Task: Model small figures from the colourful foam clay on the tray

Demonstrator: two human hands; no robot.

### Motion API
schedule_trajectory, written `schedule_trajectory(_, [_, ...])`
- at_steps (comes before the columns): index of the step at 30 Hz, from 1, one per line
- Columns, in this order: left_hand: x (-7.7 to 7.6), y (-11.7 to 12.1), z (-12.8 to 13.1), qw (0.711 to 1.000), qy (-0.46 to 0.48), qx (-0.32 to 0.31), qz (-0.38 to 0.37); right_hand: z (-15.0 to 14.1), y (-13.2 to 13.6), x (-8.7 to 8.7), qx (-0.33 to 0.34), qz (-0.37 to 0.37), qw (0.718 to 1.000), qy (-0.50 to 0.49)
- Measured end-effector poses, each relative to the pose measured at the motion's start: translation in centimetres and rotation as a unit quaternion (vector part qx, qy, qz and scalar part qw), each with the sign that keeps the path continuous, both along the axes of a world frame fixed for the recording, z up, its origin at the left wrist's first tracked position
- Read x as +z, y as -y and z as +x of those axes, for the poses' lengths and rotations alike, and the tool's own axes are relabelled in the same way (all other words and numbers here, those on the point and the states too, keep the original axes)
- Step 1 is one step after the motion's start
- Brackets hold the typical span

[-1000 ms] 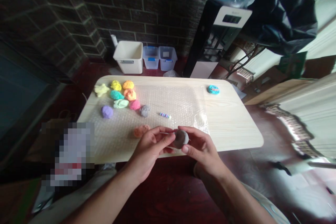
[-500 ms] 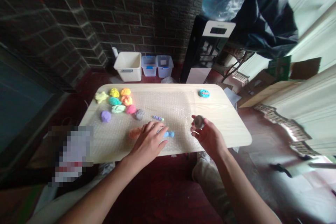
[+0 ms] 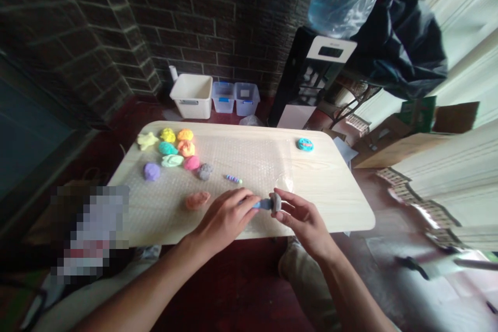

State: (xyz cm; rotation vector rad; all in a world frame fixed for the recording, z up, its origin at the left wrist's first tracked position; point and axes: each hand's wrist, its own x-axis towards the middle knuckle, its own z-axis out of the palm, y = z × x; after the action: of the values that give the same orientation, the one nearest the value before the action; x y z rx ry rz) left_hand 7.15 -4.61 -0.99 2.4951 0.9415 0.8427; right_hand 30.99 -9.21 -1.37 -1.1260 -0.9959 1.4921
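Note:
My left hand (image 3: pixel 229 212) is closed around a blue stick-shaped piece (image 3: pixel 265 204), whose right end looks darker. That end meets a grey round piece (image 3: pixel 276 202), pinched between the thumb and fingers of my right hand (image 3: pixel 303 218). Whether the two pieces are joined or only touching, I cannot tell. Both hands are just above the near edge of the table. Left of my left hand lies a brownish-orange lump (image 3: pixel 197 200) that looks like modelling clay. Beyond my hands is a short striped stick (image 3: pixel 234 179) in purple, white and green.
Several coloured clay-like lumps, among them a purple one (image 3: pixel 151 171) and a grey one (image 3: pixel 205 171), lie on bubble wrap (image 3: pixel 249 158) at left. A blue round piece (image 3: pixel 305 144) sits at far right on the table (image 3: pixel 338 187). Bins (image 3: pixel 192 96) and a water dispenser (image 3: pixel 303 78) stand behind.
My left hand has picked the blue stick-shaped piece up from the table. My right hand has moved left with the grey round piece, bringing both pieces together. The view has shifted slightly.

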Motion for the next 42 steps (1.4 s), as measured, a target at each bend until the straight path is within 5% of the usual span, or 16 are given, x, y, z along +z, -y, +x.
schedule_trajectory(23, [1.2,-0.4,-3.9,0.998,0.035,0.043,0.033,-4.3,-2.0,1.0,0.050,0.094,0.992,0.067])
schedule_trajectory(30, [0.8,-0.5,-5.2,0.998,0.035,0.050,0.010,-6.0,-2.3,0.9,0.078,0.074,0.993,0.050])
schedule_trajectory(36, [1.3,-0.6,-5.2,0.996,0.035,0.085,0.017,-6.8,-2.3,1.1,0.057,0.081,0.991,0.086])
schedule_trajectory(42, [0.7,-0.3,-4.3,0.988,0.098,0.114,-0.044,-7.7,-1.3,0.4,-0.054,0.165,0.959,0.222])
